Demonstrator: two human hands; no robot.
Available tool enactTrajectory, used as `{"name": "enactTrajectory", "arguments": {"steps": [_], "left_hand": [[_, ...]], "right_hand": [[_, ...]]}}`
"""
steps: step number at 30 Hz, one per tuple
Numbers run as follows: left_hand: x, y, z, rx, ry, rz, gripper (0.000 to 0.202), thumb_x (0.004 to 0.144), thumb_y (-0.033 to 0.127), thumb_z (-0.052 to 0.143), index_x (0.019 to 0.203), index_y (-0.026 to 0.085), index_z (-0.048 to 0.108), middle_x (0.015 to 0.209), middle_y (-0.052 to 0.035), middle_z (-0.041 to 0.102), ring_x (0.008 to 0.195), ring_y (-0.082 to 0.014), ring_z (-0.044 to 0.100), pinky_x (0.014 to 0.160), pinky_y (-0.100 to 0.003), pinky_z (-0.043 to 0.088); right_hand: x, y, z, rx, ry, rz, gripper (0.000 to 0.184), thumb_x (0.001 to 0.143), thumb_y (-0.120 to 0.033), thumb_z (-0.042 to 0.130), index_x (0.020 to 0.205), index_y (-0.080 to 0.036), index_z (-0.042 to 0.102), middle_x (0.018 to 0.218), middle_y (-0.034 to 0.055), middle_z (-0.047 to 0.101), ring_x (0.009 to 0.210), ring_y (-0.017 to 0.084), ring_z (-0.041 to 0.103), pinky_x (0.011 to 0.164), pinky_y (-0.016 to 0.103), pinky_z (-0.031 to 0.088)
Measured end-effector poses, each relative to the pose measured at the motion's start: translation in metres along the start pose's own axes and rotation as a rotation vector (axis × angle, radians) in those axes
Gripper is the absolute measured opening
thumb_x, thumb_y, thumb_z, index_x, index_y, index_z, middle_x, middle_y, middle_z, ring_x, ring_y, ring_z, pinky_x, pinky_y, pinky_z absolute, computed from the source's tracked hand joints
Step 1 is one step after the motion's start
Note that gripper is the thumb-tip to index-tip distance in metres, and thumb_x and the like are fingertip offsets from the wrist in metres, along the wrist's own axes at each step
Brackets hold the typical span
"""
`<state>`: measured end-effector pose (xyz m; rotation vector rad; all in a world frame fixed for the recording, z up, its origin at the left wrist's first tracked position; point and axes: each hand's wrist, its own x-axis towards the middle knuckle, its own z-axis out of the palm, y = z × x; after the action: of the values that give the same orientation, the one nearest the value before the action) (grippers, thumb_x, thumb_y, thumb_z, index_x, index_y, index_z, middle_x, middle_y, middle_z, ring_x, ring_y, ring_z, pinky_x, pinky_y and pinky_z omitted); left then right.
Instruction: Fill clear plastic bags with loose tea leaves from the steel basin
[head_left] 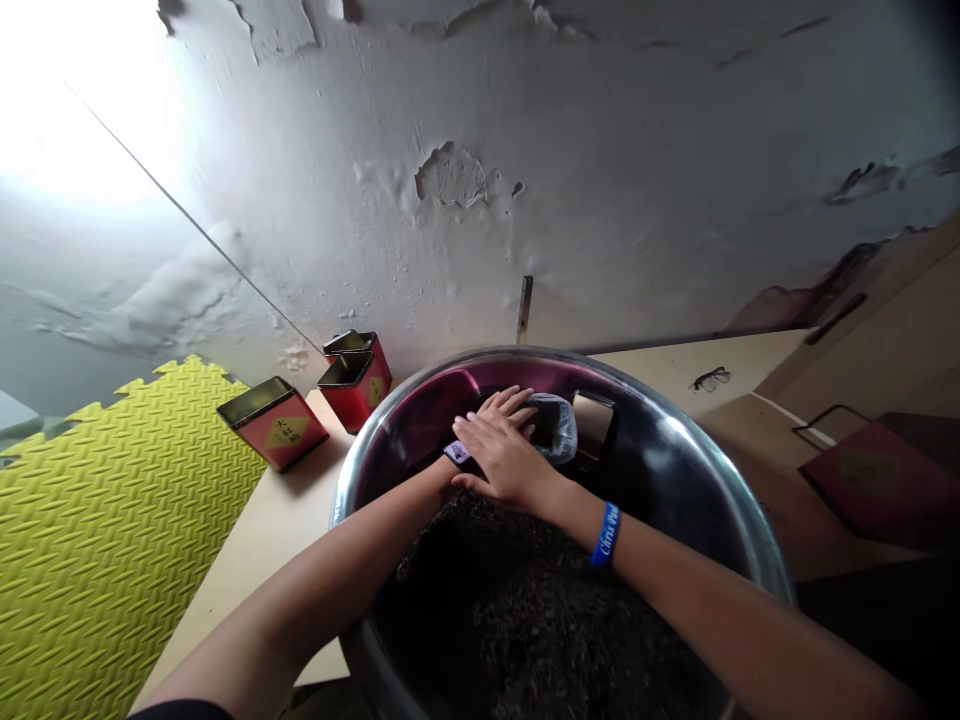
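Nearest to us, our forearms reached over the rim of a wide stainless steel basin (480,356), whose near side held a heap of dark loose tea leaves (525,610). Just past the heap, our right hand (499,460) lay across our left hand (506,405), the two pressed together with the fingers closed, not spread. A blue wristband (606,535) circled our right wrist, and a small purple tag (457,453) sat on our left. Our left fingertips (525,398) touched a small clear plastic bag (561,430) inside the basin, and we could not tell whether either hand pinched it. Just beside the bag, a flat rectangular metal piece (592,420) stood against the basin's far wall.

Left of the basin, three red tins (274,422) with gold-coloured lids stood on a beige tabletop (277,540), beside a yellow-green foam mat (112,520). Right of it lay black eyeglasses (711,379), and a red box (874,480) sat farther off. Beyond the basin rose a white wall (450,175) of peeling paint.
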<state>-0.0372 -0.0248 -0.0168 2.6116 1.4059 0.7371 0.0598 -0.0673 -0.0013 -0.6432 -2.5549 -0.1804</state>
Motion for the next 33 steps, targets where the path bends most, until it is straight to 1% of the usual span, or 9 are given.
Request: {"name": "enactTrajectory", "arguments": {"steps": [7, 12, 15, 18, 20, 23, 26, 29, 33], "left_hand": [[0.004, -0.020, 0.005, 0.110, 0.148, 0.186, 0.036, 0.087, 0.031, 0.045, 0.117, 0.014, 0.053, 0.139, -0.0086, 0.037, 0.133, -0.0237, 0.021, 0.107, -0.042, 0.030], [0.001, -0.023, 0.004, 0.090, 0.148, 0.200, 0.038, 0.088, 0.031, 0.042, 0.121, 0.013, 0.049, 0.143, -0.0095, 0.029, 0.134, -0.0243, 0.019, 0.108, -0.044, 0.030], [-0.001, -0.026, 0.004, 0.074, 0.128, 0.191, 0.043, 0.087, 0.032, 0.043, 0.125, 0.013, 0.044, 0.144, -0.0095, 0.028, 0.134, -0.0238, 0.019, 0.109, -0.042, 0.027], [-0.004, -0.030, 0.008, 0.066, 0.128, 0.154, 0.050, 0.082, 0.028, 0.046, 0.129, 0.011, 0.039, 0.142, -0.0119, 0.029, 0.134, -0.0255, 0.020, 0.111, -0.043, 0.022], [-0.004, -0.030, 0.010, 0.045, 0.143, 0.145, 0.051, 0.079, 0.023, 0.044, 0.128, 0.011, 0.039, 0.139, -0.0134, 0.033, 0.131, -0.0258, 0.024, 0.109, -0.044, 0.023], [-0.003, -0.027, 0.010, -0.027, 0.174, 0.138, 0.048, 0.074, 0.015, 0.041, 0.121, 0.012, 0.043, 0.132, -0.0130, 0.040, 0.125, -0.0229, 0.034, 0.106, -0.040, 0.029], [0.002, -0.021, 0.005, -0.088, 0.185, 0.082, 0.051, 0.070, 0.008, 0.039, 0.121, 0.012, 0.042, 0.125, -0.0114, 0.046, 0.118, -0.0190, 0.041, 0.104, -0.033, 0.033], [0.014, -0.018, -0.003, -0.098, 0.093, -0.103, 0.056, 0.073, 0.006, 0.037, 0.128, 0.014, 0.036, 0.124, -0.0083, 0.049, 0.113, -0.0156, 0.046, 0.099, -0.027, 0.037], [0.042, -0.021, -0.011, -0.063, -0.082, -0.304, 0.041, 0.074, 0.008, 0.042, 0.111, 0.018, 0.057, 0.105, -0.0057, 0.063, 0.098, -0.0176, 0.057, 0.086, -0.026, 0.045]], "right_hand": [[0.002, -0.019, 0.018, -0.010, -0.060, -0.025, 0.046, 0.088, -0.022, 0.036, 0.131, -0.007, 0.043, 0.137, 0.0126, 0.041, 0.131, 0.023, 0.027, 0.109, 0.041, 0.018], [0.006, -0.029, 0.007, 0.113, -0.096, -0.101, 0.044, 0.087, -0.022, 0.037, 0.130, -0.022, 0.046, 0.135, 0.0016, 0.045, 0.127, 0.014, 0.035, 0.108, 0.028, 0.023], [0.010, -0.013, -0.013, 0.193, -0.032, -0.138, 0.041, 0.087, -0.021, 0.036, 0.125, -0.022, 0.051, 0.128, 0.0006, 0.053, 0.121, 0.012, 0.044, 0.107, 0.027, 0.026], [0.007, 0.024, -0.032, 0.175, 0.116, 0.015, 0.045, 0.087, -0.020, 0.035, 0.129, -0.011, 0.046, 0.136, 0.0073, 0.043, 0.128, 0.019, 0.034, 0.108, 0.041, 0.025], [0.000, 0.053, -0.036, 0.056, 0.220, 0.227, 0.045, 0.087, -0.018, 0.035, 0.129, -0.014, 0.046, 0.139, 0.0070, 0.039, 0.131, 0.022, 0.028, 0.108, 0.046, 0.022], [-0.017, 0.088, -0.024, -0.073, 0.121, 0.517, 0.051, 0.083, -0.018, 0.041, 0.134, -0.011, 0.040, 0.144, 0.0100, 0.029, 0.134, 0.027, 0.019, 0.107, 0.048, 0.018], [-0.029, 0.108, -0.007, -0.041, -0.017, 0.659, 0.053, 0.078, -0.012, 0.044, 0.131, -0.012, 0.043, 0.138, 0.0117, 0.040, 0.125, 0.025, 0.037, 0.101, 0.039, 0.031], [-0.030, 0.115, 0.002, -0.015, -0.054, 0.699, 0.044, 0.077, -0.008, 0.041, 0.118, -0.017, 0.055, 0.115, 0.0092, 0.061, 0.102, 0.020, 0.057, 0.085, 0.028, 0.042], [-0.022, 0.118, 0.003, -0.032, -0.090, 0.798, 0.033, 0.074, -0.007, 0.044, 0.099, -0.017, 0.063, 0.090, 0.0106, 0.068, 0.085, 0.022, 0.062, 0.072, 0.027, 0.043]]}}
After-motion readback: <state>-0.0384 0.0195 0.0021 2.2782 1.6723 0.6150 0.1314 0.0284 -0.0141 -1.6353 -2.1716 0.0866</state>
